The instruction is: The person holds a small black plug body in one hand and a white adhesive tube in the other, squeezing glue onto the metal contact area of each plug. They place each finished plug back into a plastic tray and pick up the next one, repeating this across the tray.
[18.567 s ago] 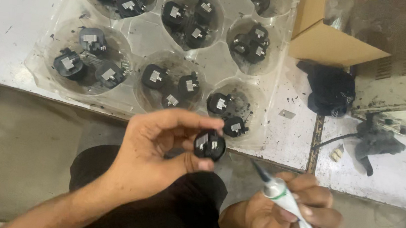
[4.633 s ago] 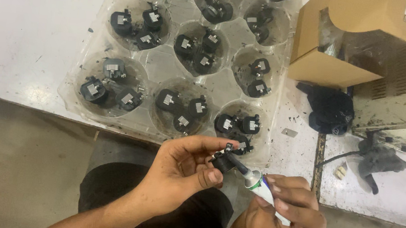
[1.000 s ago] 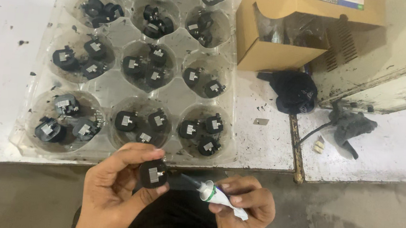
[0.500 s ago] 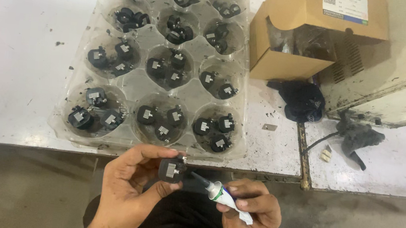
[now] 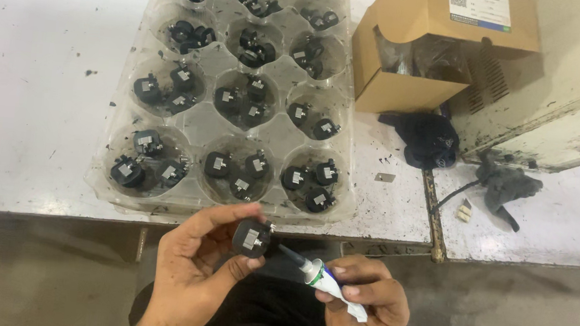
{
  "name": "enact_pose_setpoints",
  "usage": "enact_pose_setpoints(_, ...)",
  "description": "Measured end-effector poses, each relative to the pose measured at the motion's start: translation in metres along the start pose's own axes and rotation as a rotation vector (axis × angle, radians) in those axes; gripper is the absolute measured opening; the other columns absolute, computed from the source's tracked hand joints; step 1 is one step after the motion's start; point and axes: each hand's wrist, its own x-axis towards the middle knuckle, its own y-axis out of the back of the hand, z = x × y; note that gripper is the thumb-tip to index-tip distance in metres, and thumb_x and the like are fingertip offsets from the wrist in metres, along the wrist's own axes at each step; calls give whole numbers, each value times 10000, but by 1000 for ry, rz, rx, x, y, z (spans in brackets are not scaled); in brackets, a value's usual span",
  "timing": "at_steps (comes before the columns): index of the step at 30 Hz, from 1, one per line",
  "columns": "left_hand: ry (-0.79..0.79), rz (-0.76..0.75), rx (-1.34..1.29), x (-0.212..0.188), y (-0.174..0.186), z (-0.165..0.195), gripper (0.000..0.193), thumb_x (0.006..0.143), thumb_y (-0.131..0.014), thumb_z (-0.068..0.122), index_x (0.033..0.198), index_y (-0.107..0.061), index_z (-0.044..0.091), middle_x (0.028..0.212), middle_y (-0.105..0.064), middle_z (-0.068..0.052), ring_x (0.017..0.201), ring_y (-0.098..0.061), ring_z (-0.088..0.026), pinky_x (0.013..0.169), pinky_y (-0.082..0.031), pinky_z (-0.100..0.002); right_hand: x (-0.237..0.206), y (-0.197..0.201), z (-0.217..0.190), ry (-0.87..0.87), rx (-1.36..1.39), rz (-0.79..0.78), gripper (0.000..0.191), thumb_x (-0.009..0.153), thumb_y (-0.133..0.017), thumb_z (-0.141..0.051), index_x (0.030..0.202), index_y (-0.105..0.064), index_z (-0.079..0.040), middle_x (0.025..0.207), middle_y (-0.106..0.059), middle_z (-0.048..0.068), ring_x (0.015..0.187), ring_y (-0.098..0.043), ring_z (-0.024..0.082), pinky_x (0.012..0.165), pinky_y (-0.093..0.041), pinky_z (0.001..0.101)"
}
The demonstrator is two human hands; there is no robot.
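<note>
- Left hand (image 5: 189,276) was closed round a small black part (image 5: 251,238), pinched between thumb and fingertips, its metal-tabbed face turned toward the camera. Part was held just off the near edge of the surface (image 5: 38,78), over the lap.
- Right hand (image 5: 361,305) was closed on a small tube (image 5: 325,285) with a dark tapered nozzle. Nozzle tip pointed at the part and sat just beside it; contact could not be told.
- Judged step: dosing the held part from the tube. The move would call for a steady left grip and a fine placement of the nozzle tip on the tabbed face.
- Farther out, a clear tray (image 5: 227,119) with round pockets lay on the surface, each visible pocket holding a few like black parts.
- Right of the tray: an open cardboard box (image 5: 408,89), a dark rag-like lump (image 5: 426,138) in front of it, and a black cabled item (image 5: 505,185).
</note>
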Motion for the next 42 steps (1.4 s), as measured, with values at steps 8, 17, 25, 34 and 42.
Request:
enact_pose_setpoints(8,-23,-75,-57,-3,7,1,507,785,-722,-207,1253,-660,-22,1217,-721,-136,1085,-696,-172,936,-602,-313,-7,-8,-10,21,-64,2,293,812,-771,165,983,-624,-21,993,-675,171,919,-739,275,679,-666,331)
enact_pose_setpoints(17,45,-68,-20,2,2,7,504,772,-731,-199,1226,-672,13,1216,-723,-117,1035,-713,-167,901,-639,-316,14,-8,-11,104,-249,-50,401,681,-843,131,924,-609,-86,862,-710,102,898,-732,245,765,-645,372)
enact_pose_setpoints(25,41,-64,6,13,0,-2,476,787,-726,-186,1219,-681,8,1212,-714,-106,1019,-697,-156,872,-653,-313,17,-3,6,54,-192,-38,408,690,-857,124,916,-597,-96,872,-698,93,892,-736,248,832,-673,429)
enact_pose_setpoints(34,59,-65,9,38,-9,-5,454,796,-732,-172,1216,-686,-9,1198,-728,-96,979,-719,-149,850,-674,-315,29,4,21,93,-293,22,364,754,-852,93,944,-598,-86,837,-683,91,910,-736,257,805,-673,395)
enact_pose_setpoints(42,4,-89,52,59,-21,-8,449,828,-733,-170,1244,-685,-8,1200,-729,-97,984,-732,-145,874,-675,-308,49,19,30,141,-354,-32,353,713,-852,72,903,-595,-78,804,-676,122,849,-735,268,754,-660,399)
